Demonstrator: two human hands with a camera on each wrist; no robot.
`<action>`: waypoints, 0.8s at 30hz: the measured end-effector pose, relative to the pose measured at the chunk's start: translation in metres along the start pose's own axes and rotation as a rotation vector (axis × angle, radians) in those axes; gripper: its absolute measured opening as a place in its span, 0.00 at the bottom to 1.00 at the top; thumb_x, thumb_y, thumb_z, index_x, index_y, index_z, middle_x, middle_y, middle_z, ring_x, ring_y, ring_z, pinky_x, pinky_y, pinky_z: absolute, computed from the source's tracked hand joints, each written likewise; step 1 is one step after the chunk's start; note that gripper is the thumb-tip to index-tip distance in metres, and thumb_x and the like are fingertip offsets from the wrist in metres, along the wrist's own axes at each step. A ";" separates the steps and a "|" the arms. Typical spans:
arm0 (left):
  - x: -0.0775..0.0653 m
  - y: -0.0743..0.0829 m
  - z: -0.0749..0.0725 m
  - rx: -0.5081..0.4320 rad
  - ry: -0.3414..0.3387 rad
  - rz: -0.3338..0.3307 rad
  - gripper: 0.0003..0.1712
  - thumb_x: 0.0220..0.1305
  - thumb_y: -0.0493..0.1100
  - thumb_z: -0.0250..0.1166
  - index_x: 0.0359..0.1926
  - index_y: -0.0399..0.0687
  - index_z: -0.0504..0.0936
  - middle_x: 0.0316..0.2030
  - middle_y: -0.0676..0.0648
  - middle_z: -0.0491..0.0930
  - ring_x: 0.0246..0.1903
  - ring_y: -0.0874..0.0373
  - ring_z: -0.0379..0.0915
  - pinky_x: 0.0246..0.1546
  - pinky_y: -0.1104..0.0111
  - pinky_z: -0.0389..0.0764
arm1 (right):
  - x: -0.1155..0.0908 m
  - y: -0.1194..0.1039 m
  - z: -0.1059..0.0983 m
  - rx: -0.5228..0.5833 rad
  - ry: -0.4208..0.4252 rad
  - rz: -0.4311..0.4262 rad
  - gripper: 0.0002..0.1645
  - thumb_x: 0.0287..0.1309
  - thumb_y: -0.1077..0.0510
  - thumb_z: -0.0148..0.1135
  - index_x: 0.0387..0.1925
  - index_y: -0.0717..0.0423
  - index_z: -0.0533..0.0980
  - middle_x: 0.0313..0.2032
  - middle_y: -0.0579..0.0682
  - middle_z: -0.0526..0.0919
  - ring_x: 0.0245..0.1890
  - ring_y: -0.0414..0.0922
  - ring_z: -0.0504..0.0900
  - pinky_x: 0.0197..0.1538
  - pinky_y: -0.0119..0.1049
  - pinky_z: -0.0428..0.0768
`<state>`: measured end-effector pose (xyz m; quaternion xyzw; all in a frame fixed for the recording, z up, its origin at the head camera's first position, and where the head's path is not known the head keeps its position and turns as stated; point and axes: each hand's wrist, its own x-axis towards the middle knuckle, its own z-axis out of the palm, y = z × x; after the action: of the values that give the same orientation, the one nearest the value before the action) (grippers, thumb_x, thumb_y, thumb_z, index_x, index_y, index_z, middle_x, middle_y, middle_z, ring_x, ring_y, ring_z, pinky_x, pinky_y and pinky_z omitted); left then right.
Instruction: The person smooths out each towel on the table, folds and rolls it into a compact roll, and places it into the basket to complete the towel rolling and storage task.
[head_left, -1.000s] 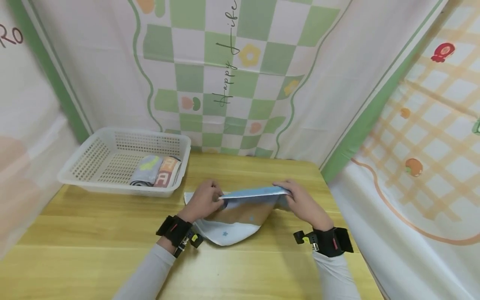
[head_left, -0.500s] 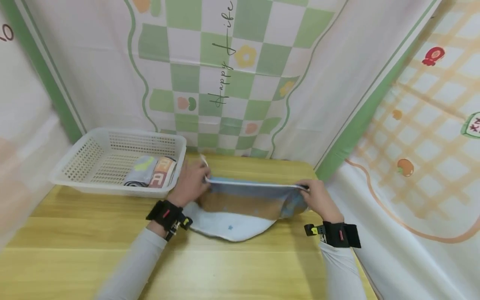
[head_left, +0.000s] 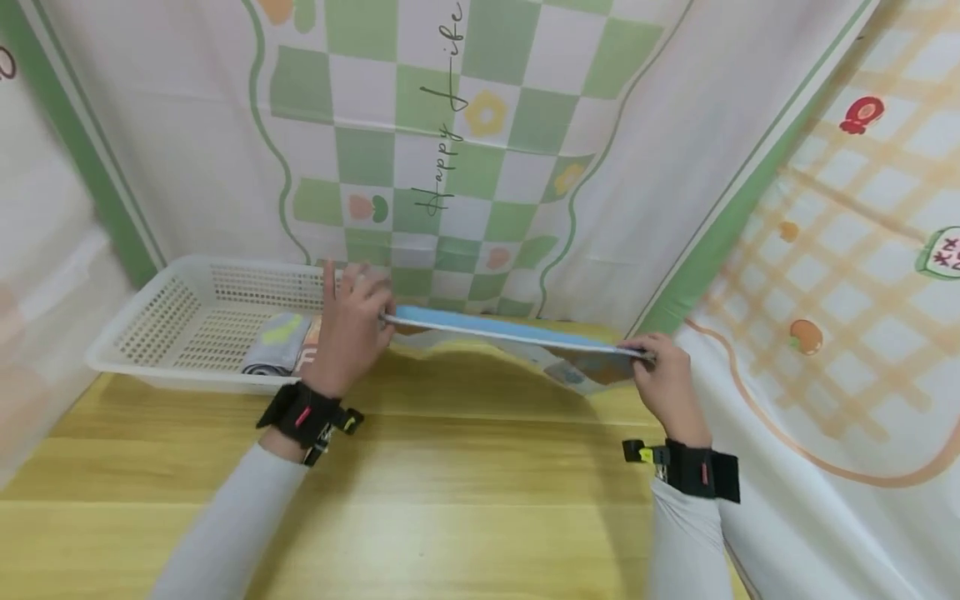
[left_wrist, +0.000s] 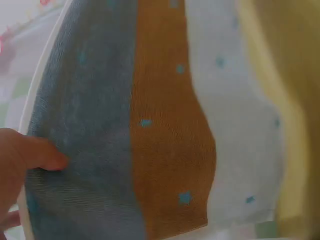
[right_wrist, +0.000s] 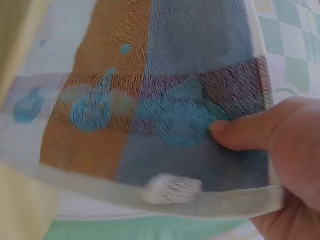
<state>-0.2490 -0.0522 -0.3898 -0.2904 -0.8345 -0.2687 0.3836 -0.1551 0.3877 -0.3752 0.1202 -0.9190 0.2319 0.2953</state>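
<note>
A towel [head_left: 495, 327] in blue, brown and white is stretched between both hands, its blue edge taut and the rest hanging behind it over the back of the table. At its left end my left hand [head_left: 351, 325] pinches the edge, thumb on the blue band [left_wrist: 85, 115] in the left wrist view. My right hand [head_left: 663, 379] pinches the other end; in the right wrist view its thumb presses beside a printed blue pattern [right_wrist: 180, 112]. A small white tag [right_wrist: 172, 189] shows near the towel's end hem there.
A white plastic basket [head_left: 150, 325] stands at the back left, partly behind my left hand. Inside lie a rolled grey towel [head_left: 273, 342] and a reddish one. Patterned curtains [head_left: 480, 167] hang behind the wooden table [head_left: 420, 500] and on both sides.
Both hands have moved apart and lifted the towel's edge up and away. The towel, earlier bunched with its white part on the table, now hangs stretched near the back.
</note>
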 end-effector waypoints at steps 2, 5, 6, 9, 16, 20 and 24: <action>-0.021 0.004 0.001 -0.021 -0.066 0.031 0.17 0.37 0.26 0.78 0.25 0.45 0.79 0.39 0.42 0.86 0.51 0.42 0.77 0.73 0.39 0.54 | -0.017 -0.001 0.003 -0.041 -0.037 -0.007 0.19 0.50 0.82 0.59 0.39 0.64 0.85 0.37 0.61 0.84 0.38 0.59 0.82 0.39 0.54 0.83; -0.057 0.012 0.004 -0.084 -0.208 0.024 0.20 0.35 0.21 0.75 0.26 0.46 0.79 0.31 0.47 0.84 0.37 0.50 0.80 0.57 0.51 0.80 | -0.047 0.000 0.012 -0.069 -0.117 0.003 0.22 0.44 0.85 0.60 0.37 0.63 0.85 0.35 0.60 0.86 0.36 0.58 0.84 0.36 0.49 0.84; -0.069 0.014 0.004 -0.099 -0.263 0.005 0.21 0.35 0.21 0.73 0.26 0.47 0.79 0.30 0.49 0.83 0.35 0.52 0.80 0.50 0.56 0.83 | -0.058 0.002 0.015 -0.064 -0.150 0.025 0.22 0.45 0.85 0.59 0.37 0.63 0.85 0.35 0.59 0.86 0.36 0.57 0.84 0.36 0.48 0.84; -0.102 0.020 0.004 -0.120 -0.432 -0.054 0.21 0.40 0.21 0.72 0.27 0.51 0.80 0.31 0.54 0.82 0.34 0.57 0.80 0.31 0.70 0.81 | -0.089 0.004 0.025 -0.041 -0.266 0.120 0.22 0.48 0.84 0.58 0.38 0.62 0.85 0.38 0.57 0.87 0.40 0.57 0.85 0.41 0.51 0.85; -0.142 0.018 -0.005 -0.285 -0.789 -0.099 0.09 0.54 0.35 0.71 0.33 0.53 0.83 0.32 0.58 0.80 0.31 0.64 0.74 0.31 0.72 0.76 | -0.125 0.006 0.029 0.053 -0.653 0.351 0.14 0.56 0.64 0.72 0.44 0.65 0.84 0.45 0.59 0.87 0.49 0.58 0.84 0.53 0.55 0.82; -0.135 0.014 -0.004 -0.341 -0.811 -0.137 0.08 0.59 0.43 0.73 0.38 0.51 0.83 0.37 0.56 0.82 0.38 0.60 0.77 0.40 0.65 0.81 | -0.119 0.006 0.022 0.091 -0.781 0.415 0.25 0.61 0.53 0.71 0.52 0.70 0.81 0.48 0.61 0.86 0.48 0.56 0.83 0.51 0.51 0.83; -0.116 0.007 0.015 -0.270 -0.746 -0.169 0.17 0.62 0.40 0.71 0.50 0.38 0.81 0.52 0.40 0.80 0.52 0.45 0.78 0.52 0.53 0.82 | -0.103 0.003 0.027 0.047 -0.699 0.399 0.24 0.68 0.54 0.64 0.55 0.70 0.78 0.52 0.64 0.83 0.50 0.58 0.82 0.50 0.51 0.83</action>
<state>-0.1894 -0.0700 -0.4889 -0.3459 -0.8946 -0.2827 -0.0106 -0.0877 0.3857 -0.4572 0.0175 -0.9638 0.2510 -0.0886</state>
